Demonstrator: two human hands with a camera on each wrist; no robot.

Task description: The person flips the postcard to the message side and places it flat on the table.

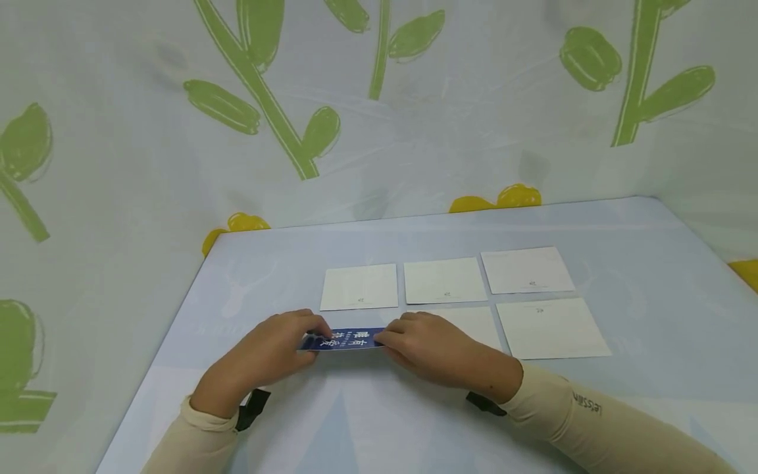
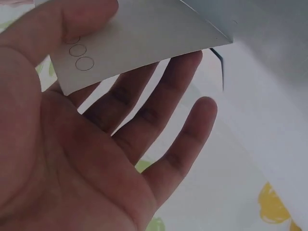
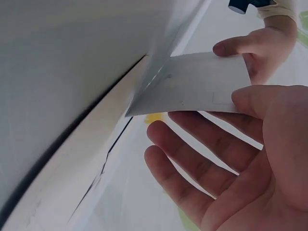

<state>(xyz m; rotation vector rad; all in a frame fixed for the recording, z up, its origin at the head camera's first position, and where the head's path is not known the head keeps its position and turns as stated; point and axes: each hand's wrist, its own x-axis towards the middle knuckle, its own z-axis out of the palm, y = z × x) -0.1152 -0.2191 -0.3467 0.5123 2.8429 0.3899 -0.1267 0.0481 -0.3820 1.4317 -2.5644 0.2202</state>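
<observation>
A blue postcard (image 1: 355, 338) with large white characters is held low over the table, its far edge close to the tabletop. My left hand (image 1: 274, 347) pinches its left end between thumb and fingers. At the opposite end, my right hand (image 1: 435, 349) pinches it the same way. The left wrist view shows the pale underside of the postcard (image 2: 144, 41), with small printed circles near the thumb. In the right wrist view, a faint printed box lies on the postcard (image 3: 202, 84) near the right thumb, and the other fingers spread beneath it.
Several white cards lie face down in two rows beyond my hands, including an upper left card (image 1: 359, 288) and a lower right card (image 1: 553, 329). My right hand partly covers the lower left card (image 1: 470, 322). A leaf-patterned curtain (image 1: 414, 158) hangs behind the pale table (image 1: 266, 270).
</observation>
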